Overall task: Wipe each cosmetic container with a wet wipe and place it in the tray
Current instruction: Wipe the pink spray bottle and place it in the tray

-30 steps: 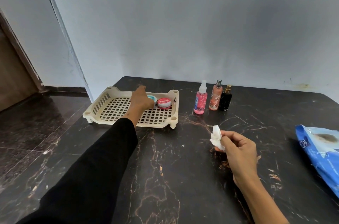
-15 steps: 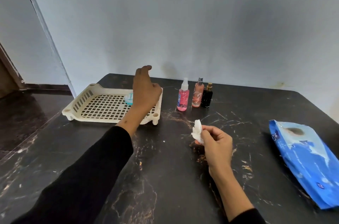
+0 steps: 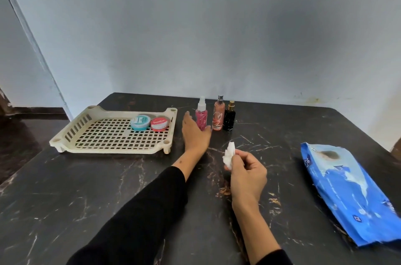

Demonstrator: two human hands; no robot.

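Bottles are next: two jars, a teal jar (image 3: pixel 140 122) and a red jar (image 3: pixel 159 123), sit side by side in the tray (image 3: pixel 112 149) at its far right corner, so I judge that part done, with three bottles left standing on the bench (image 3: pixel 108 188). My left hand (image 3: pixel 195 132) is at the pink bottle (image 3: pixel 201 116), fingers (image 3: pixel 187 118) straight and loosely spread to the bottle's nine o'clock, thumb coming round at its base near five o'clock; I cannot tell whether skin touches plastic yet. My right hand (image 3: pixel 247 175) sits nearer me, at about five o'clock from the bottles, pinching the crumpled wipe (image 3: pixel 229 154) between thumb and fingertips, wipe pointing up. The peach bottle (image 3: pixel 218 116) stands just beside the pink one at its three o'clock, and the black bottle (image 3: pixel 229 118) touches or nearly touches the peach one beyond. The blue wipe pack (image 3: pixel 351 191) lies well apart at three o'clock. As I judge it, the next move calls for closing round the pink bottle low on its body, lifting it straight up so the peach neighbour is not knocked, then bringing it to the wipe. The tall narrow bottles look easy to tip.
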